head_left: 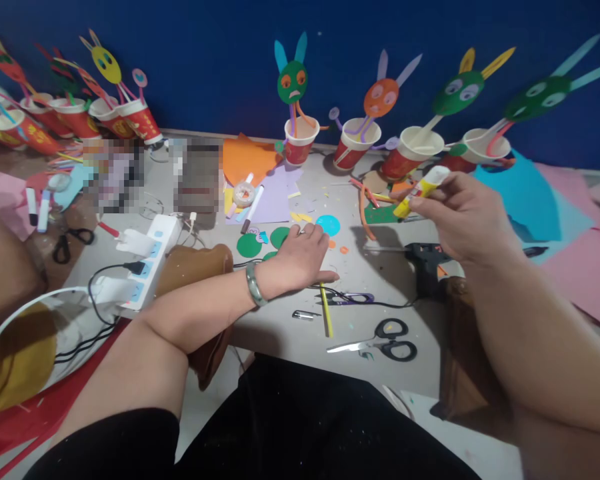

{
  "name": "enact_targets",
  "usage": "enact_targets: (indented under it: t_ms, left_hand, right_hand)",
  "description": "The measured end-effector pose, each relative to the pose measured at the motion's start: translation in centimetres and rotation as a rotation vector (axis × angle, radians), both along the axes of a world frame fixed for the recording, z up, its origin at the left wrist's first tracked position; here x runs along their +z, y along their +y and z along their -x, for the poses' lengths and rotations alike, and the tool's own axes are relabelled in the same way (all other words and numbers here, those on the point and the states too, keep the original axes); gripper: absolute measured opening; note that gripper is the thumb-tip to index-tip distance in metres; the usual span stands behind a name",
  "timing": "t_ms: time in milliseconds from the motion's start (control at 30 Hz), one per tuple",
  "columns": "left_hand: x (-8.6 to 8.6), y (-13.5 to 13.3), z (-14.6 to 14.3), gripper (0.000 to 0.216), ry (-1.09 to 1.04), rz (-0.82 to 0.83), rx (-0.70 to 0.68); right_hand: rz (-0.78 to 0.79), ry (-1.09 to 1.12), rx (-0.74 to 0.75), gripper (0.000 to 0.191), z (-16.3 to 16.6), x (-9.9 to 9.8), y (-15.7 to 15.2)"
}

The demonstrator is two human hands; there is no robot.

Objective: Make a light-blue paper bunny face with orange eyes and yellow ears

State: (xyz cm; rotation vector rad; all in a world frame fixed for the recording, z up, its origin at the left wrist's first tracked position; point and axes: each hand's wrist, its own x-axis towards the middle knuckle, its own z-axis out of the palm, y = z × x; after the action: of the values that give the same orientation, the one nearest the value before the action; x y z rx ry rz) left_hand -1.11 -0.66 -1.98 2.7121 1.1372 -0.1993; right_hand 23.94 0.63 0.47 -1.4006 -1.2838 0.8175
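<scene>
My right hand (pixel 467 212) grips a yellow glue stick (pixel 420 192) with a white end, held tilted above the table. My left hand (pixel 300 259) rests palm down on the tabletop among cut paper circles, its thumb stretched out to the right, apart from the other fingers. A green paper circle (pixel 251 245) lies to its left, and another green circle (pixel 281 237) is partly covered by the fingers. Just beyond the fingertips is a blue paper circle (pixel 328 225). Small orange paper pieces (pixel 344 250) lie to the right. What is under the left palm is hidden.
Paper cups (pixel 303 152) with paper rabbit-eared figures line the blue wall. Black-handled scissors (pixel 397 341), a yellow strip (pixel 327 313) and purple snips (pixel 355 298) lie in front. A black glue gun (pixel 425 263) sits under my right hand. A power strip (pixel 153 257) is left.
</scene>
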Motion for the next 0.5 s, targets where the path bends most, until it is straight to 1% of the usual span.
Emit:
enact_targets:
  t_ms: [100,167,267,333,400,500]
  left_hand:
    - [0.3,-0.1,0.1,0.07,0.005,0.003,-0.004]
    - [0.4,-0.1,0.2,0.069,-0.005,-0.001,-0.011]
    - [0.3,-0.1,0.4,0.067,-0.045,-0.015,-0.022]
    - [0.0,-0.1,0.5,0.066,-0.069,-0.026,-0.027]
    - [-0.3,0.0,0.5,0.065,-0.078,-0.035,-0.029]
    - [-0.4,0.0,0.6,0.063,-0.081,-0.047,-0.031]
  right_hand:
    - [0.039,-0.383,-0.097,0.031,-1.6,-0.2,-0.3]
    - [0.106,-0.57,-0.105,0.025,-2.4,-0.3,-0.6]
    - [0.198,-0.672,-0.102,0.021,-3.1,-0.6,-0.9]
    - [0.244,-0.741,-0.122,0.021,-3.5,-1.0,-0.8]
    - [0.257,-0.799,-0.11,0.023,-4.0,-1.6,-0.6]
    - [0.235,-0.842,-0.061,0.026,-5.0,-2.6,-0.1]
